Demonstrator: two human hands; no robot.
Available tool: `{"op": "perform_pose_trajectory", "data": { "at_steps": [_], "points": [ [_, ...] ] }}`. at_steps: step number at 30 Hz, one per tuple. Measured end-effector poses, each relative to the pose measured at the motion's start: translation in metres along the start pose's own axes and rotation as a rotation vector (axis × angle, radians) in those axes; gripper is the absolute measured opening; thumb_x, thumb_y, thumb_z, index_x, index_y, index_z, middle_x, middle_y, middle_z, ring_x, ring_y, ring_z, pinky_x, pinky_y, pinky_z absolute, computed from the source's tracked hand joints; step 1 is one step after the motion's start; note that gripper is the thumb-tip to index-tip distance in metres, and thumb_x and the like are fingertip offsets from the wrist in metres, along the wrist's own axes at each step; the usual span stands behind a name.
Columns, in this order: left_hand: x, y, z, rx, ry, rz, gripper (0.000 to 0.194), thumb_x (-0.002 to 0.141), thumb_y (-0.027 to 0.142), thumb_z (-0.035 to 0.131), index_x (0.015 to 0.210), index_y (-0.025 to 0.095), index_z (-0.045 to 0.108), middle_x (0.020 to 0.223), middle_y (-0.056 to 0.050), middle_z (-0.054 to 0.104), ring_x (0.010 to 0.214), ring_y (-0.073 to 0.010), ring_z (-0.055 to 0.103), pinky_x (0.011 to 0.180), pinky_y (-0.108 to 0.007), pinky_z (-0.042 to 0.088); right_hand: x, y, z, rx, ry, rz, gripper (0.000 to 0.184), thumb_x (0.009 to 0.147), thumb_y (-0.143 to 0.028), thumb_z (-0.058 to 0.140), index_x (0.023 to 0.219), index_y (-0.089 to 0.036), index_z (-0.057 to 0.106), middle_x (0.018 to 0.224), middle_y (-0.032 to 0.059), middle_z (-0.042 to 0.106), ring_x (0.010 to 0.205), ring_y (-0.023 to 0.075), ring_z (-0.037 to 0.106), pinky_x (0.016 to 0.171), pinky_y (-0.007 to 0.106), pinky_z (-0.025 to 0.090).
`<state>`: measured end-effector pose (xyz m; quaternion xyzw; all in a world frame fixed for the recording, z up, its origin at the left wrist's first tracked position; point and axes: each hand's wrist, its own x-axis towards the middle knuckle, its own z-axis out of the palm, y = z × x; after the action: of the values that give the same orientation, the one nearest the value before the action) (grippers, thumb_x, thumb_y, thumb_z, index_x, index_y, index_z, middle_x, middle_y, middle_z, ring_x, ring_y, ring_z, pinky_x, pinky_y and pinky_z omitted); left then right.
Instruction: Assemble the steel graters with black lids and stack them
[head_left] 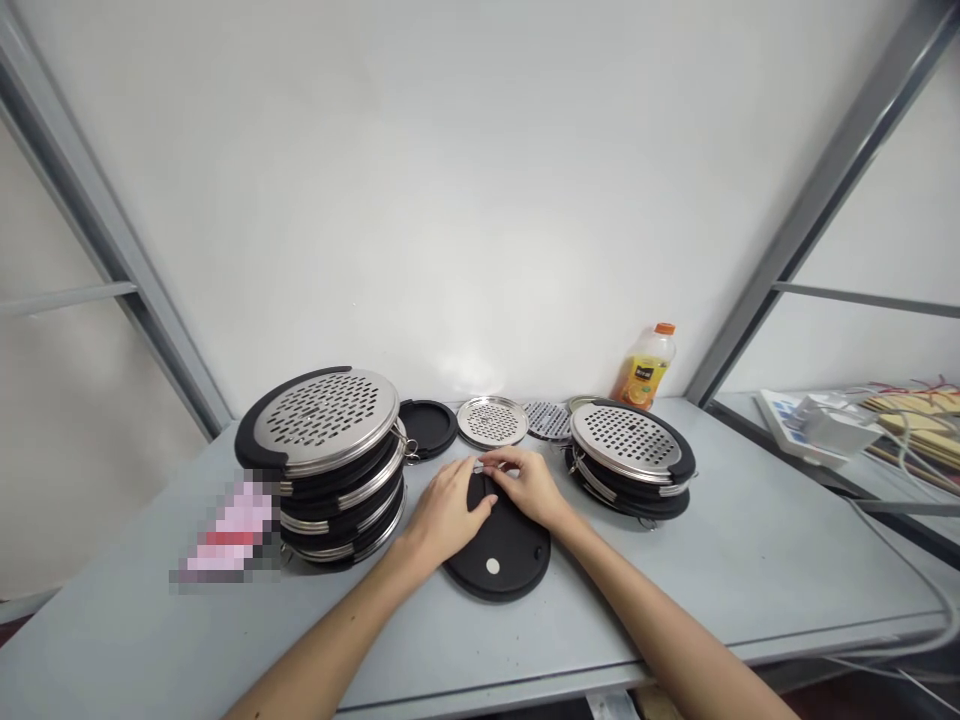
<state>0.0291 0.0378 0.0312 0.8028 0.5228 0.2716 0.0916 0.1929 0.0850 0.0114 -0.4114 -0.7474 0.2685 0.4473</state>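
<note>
A black round plastic disc lies flat on the table in front of me, a white round sticker near its front edge. My left hand curls over its far left part, thumb on the top face. From the other side my right hand bends its fingers over the far edge, with thumb and index finger close together. Between the fingertips a small silvery metal piece shows at the far edge; the fingers hide most of it. Both hands are closed there and nearly touch.
A tall stack of round graters stands left, a lower grater stack right. Behind are a black round tray and loose perforated metal discs. An orange-capped bottle stands by the wall. A power strip and cables lie far right.
</note>
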Motion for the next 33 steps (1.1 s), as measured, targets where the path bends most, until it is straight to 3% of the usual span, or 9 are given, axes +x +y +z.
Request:
{"op": "perform_pose_trajectory", "data": {
  "at_steps": [3, 11, 14, 18, 22, 33],
  "points": [
    [-0.001, -0.005, 0.005, -0.07, -0.029, -0.037, 0.046, 0.084, 0.031, 0.059, 0.128, 0.018, 0.049, 0.118, -0.009, 0.062, 0.111, -0.0245, 0.057, 0.093, -0.033, 0.045, 0.0, -0.004, -0.002, -0.06, -0.013, -0.031, 0.018, 0.08, -0.016, 0.06, 0.092, -0.018, 0.072, 0.086, 0.0065, 0.073, 0.08, 0.0186, 0.066, 0.075, 0.031, 0.05],
    [-0.009, -0.011, -0.001, 0.035, 0.037, -0.176, 0.047, 0.081, 0.035, 0.062, 0.123, 0.016, 0.055, 0.112, -0.012, 0.065, 0.107, -0.0297, 0.059, 0.09, -0.04, 0.047, 0.002, -0.005, -0.004, -0.101, -0.127, -0.03, 0.015, 0.081, -0.018, 0.06, 0.089, -0.016, 0.072, 0.084, 0.0066, 0.071, 0.076, 0.0174, 0.064, 0.07, 0.03, 0.051],
    [-0.01, -0.014, 0.002, -0.014, 0.063, -0.136, 0.041, 0.081, 0.031, 0.062, 0.118, 0.016, 0.058, 0.114, -0.011, 0.064, 0.11, -0.0288, 0.057, 0.093, -0.039, 0.045, 0.003, -0.002, -0.002, -0.063, -0.146, 0.005, 0.019, 0.082, -0.018, 0.058, 0.096, -0.015, 0.071, 0.089, 0.0076, 0.072, 0.08, 0.0183, 0.066, 0.073, 0.031, 0.052],
    [-0.01, -0.016, 0.007, -0.08, 0.109, -0.072, 0.043, 0.08, 0.025, 0.062, 0.122, 0.015, 0.055, 0.116, -0.011, 0.062, 0.112, -0.027, 0.056, 0.096, -0.038, 0.045, 0.004, -0.004, 0.0, -0.077, -0.062, -0.032, 0.019, 0.082, -0.016, 0.057, 0.093, -0.016, 0.072, 0.089, 0.0078, 0.073, 0.082, 0.0189, 0.066, 0.078, 0.032, 0.051],
    [-0.009, -0.015, 0.007, -0.084, 0.14, -0.023, 0.041, 0.081, 0.023, 0.061, 0.121, 0.017, 0.057, 0.113, -0.008, 0.064, 0.109, -0.0252, 0.057, 0.096, -0.037, 0.046, 0.002, -0.009, 0.0, -0.084, -0.107, -0.065, 0.02, 0.082, -0.014, 0.057, 0.092, -0.017, 0.073, 0.088, 0.0077, 0.071, 0.08, 0.0181, 0.065, 0.073, 0.03, 0.051],
    [-0.008, -0.006, -0.003, 0.007, 0.071, -0.046, 0.035, 0.084, 0.028, 0.06, 0.118, 0.019, 0.063, 0.11, -0.007, 0.069, 0.103, -0.0253, 0.061, 0.09, -0.035, 0.048, -0.004, -0.005, -0.002, -0.3, -0.125, -0.194, 0.029, 0.085, -0.01, 0.054, 0.103, -0.022, 0.073, 0.089, 0.0066, 0.072, 0.087, 0.0212, 0.062, 0.08, 0.034, 0.049]
  ]
}}
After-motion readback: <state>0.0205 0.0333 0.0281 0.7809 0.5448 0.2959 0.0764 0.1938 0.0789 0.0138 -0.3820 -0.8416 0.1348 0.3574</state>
